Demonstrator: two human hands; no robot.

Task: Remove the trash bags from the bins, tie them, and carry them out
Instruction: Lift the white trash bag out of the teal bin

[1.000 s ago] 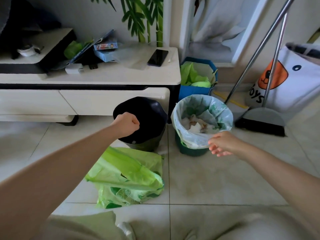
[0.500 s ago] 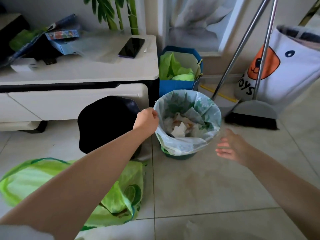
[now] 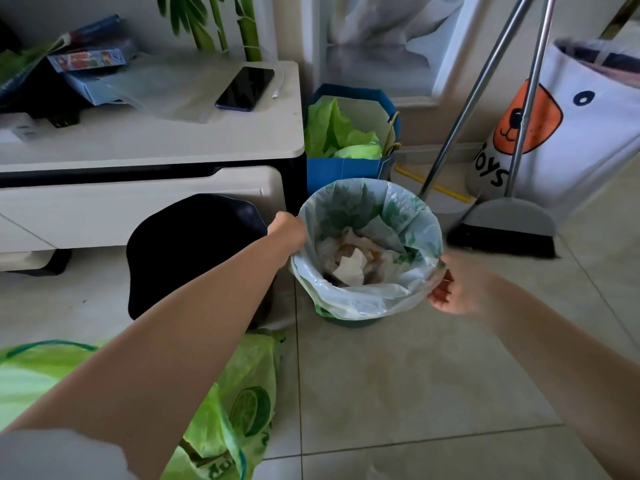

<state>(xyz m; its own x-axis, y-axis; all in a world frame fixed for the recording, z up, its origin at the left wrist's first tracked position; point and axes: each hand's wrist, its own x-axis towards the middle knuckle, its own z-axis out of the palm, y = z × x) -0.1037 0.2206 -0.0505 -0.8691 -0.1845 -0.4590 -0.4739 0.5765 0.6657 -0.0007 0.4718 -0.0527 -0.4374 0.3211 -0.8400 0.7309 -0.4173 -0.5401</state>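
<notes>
Left hand (image 3: pixel 287 230) curled on bag rim (image 3: pixel 367 299) at 9 o'clock; right hand (image 3: pixel 453 289) half-curled touching rim at 3, grip unclear; lift both sides evenly, keeping bin (image 3: pixel 349 320) down

Soft daylight, indoor, moderately dim, cool greenish cast. Brightest patch is the floor tile right of the bin (image 3: pixel 349 320); area left of bin, under the cabinet (image 3: pixel 149 147), falls into shadow, and the black bin (image 3: pixel 194 251) there shows no detail. No hard shadows, no strong glare. Right hand (image 3: pixel 457 289) motion-blurred, fingers smeared. Broom poles (image 3: pixel 485 77) behind bin bow outward w/ wide-angle distortion. Forearms nearest camera soft; bottom-left corner blurred white.
</notes>
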